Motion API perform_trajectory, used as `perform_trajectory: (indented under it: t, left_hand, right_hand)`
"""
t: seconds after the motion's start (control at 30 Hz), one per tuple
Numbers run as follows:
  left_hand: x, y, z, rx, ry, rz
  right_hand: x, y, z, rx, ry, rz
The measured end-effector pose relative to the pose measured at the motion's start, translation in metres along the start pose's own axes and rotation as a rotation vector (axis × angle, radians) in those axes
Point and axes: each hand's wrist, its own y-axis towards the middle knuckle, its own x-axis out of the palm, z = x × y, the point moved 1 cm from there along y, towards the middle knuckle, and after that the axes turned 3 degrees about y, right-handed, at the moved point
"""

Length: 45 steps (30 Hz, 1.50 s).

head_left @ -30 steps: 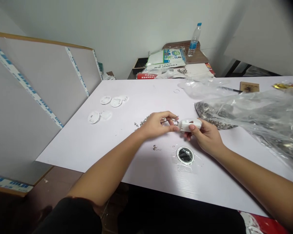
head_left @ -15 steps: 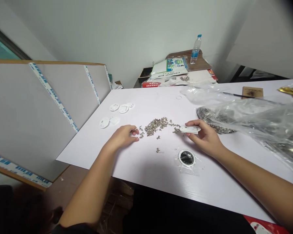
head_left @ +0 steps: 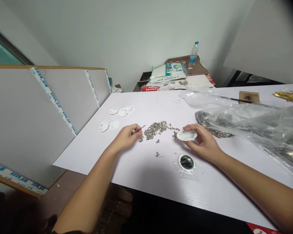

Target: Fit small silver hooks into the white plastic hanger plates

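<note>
My left hand (head_left: pixel 129 136) pinches a slim metal tool (head_left: pixel 141 128), perhaps tweezers, whose tip points up and to the right. Just right of it lies a pile of small shiny metal pieces (head_left: pixel 155 130), with stray ones around the edges. A round white plastic disc (head_left: pixel 187 135) with small slots in its face is gripped at its right edge by the fingers of my right hand (head_left: pixel 203 142). The disc is held over the table, at the pile's right end. Two loose metal pieces (head_left: pixel 157 154) lie nearer to me.
Several white discs (head_left: pixel 123 112) lie on the white table (head_left: pixel 92 156) at left. A dark round part with a white rim (head_left: pixel 187 162) rests on clear film. Clear plastic bags (head_left: pixel 256 120) of metal pieces cover the right side. A water bottle (head_left: pixel 193 56) stands behind.
The white disc has tilted so that its slotted face shows more. The thin tool has turned in my left hand and now sticks out further past the fingers. The view has shifted slightly.
</note>
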Motion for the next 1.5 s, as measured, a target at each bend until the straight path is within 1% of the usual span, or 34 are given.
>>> perform_trajectory:
  t: [0.07, 0.13, 0.17, 0.23, 0.3, 0.37, 0.47, 0.6, 0.77, 0.83, 0.93, 1.03, 1.13, 1.33, 1.5]
  left_hand:
    - [0.008, 0.014, 0.023, 0.067, -0.19, 0.016]
    - [0.023, 0.03, 0.047, 0.168, -0.373, 0.006]
    - [0.031, 0.038, 0.058, 0.213, -0.426, -0.019]
    - [0.05, 0.051, 0.075, 0.292, -0.481, -0.104]
    - [0.066, 0.058, 0.081, 0.341, -0.515, -0.15]
    - [0.078, 0.059, 0.079, 0.325, -0.507, -0.156]
    - [0.087, 0.056, 0.066, 0.258, -0.42, -0.145]
    - [0.09, 0.054, 0.056, 0.243, -0.326, -0.138]
    - [0.093, 0.055, 0.057, 0.287, -0.279, -0.129]
    - [0.095, 0.055, 0.056, 0.276, -0.254, -0.104]
    - [0.096, 0.055, 0.055, 0.252, -0.156, -0.083]
    - [0.096, 0.055, 0.057, 0.296, -0.097, -0.091]
    - [0.097, 0.055, 0.06, 0.313, -0.079, -0.101]
    - [0.102, 0.053, 0.059, 0.197, -0.131, -0.08]
    - [0.107, 0.051, 0.057, 0.171, -0.183, -0.086]
  right_hand:
    - [0.002, 0.0, -0.001, -0.06, 0.009, -0.018]
    - [0.003, 0.001, -0.002, -0.1, 0.007, -0.029]
    - [0.004, 0.001, -0.002, -0.115, 0.0, -0.03]
    - [0.003, 0.0, -0.003, -0.14, -0.023, -0.029]
    - [0.002, 0.0, -0.003, -0.161, -0.045, -0.025]
    - [0.0, 0.0, -0.003, -0.176, -0.056, -0.028]
    - [-0.002, 0.0, 0.0, -0.186, -0.061, -0.047]
    - [-0.003, -0.001, 0.003, -0.191, -0.058, -0.088]
    - [-0.005, -0.001, 0.005, -0.173, -0.084, -0.097]
    - [-0.006, -0.001, 0.005, -0.165, -0.093, -0.113]
    - [-0.007, -0.001, 0.005, -0.15, -0.1, -0.131]
    - [-0.007, -0.001, 0.005, -0.151, -0.112, -0.143]
    - [-0.006, -0.002, 0.005, -0.167, -0.132, -0.146]
    - [-0.006, -0.002, 0.005, -0.194, -0.131, -0.135]
    - [-0.003, -0.004, 0.004, -0.232, -0.125, -0.138]
